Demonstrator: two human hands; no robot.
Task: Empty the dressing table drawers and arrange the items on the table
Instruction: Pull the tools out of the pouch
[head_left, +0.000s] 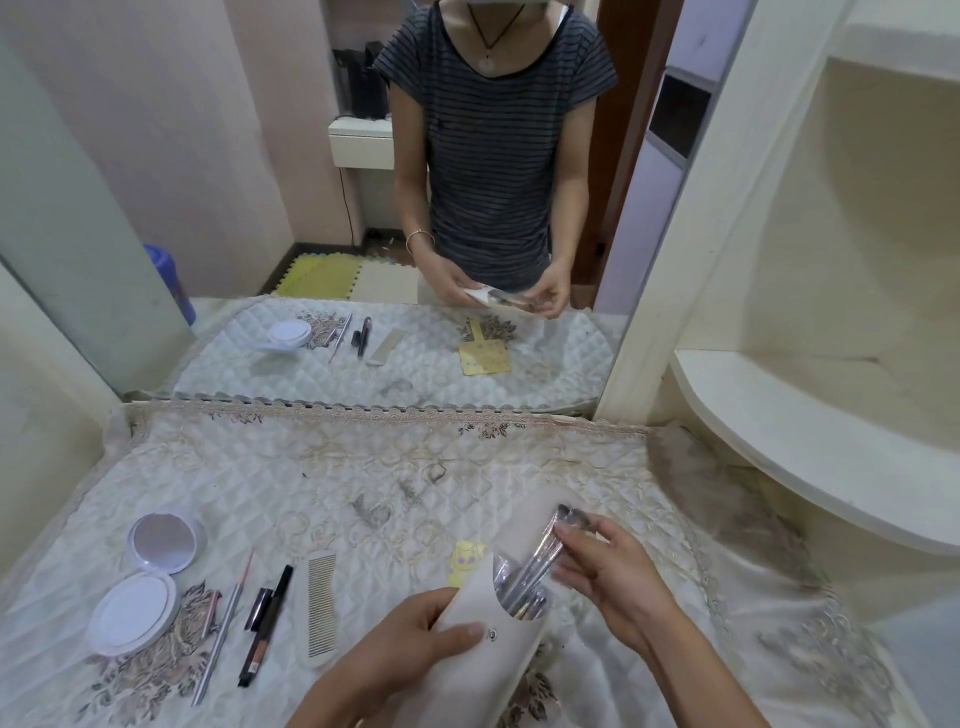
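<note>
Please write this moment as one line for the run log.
left hand: holds cream pouch | right hand: grips wrapped brushes in pouch | table: open compact, comb, pens laid out

We see left hand (415, 631) gripping cream pouch (485, 649) above quilted table cover (363, 467). Right hand (605, 566) pinches wrapped metal tools (540, 564) poking from pouch mouth. Left of pouch: comb (321, 605), black pen (266, 626), silver stick (221, 642), open compact (148, 577). Yellow card (467, 561) just behind pouch.
</note>
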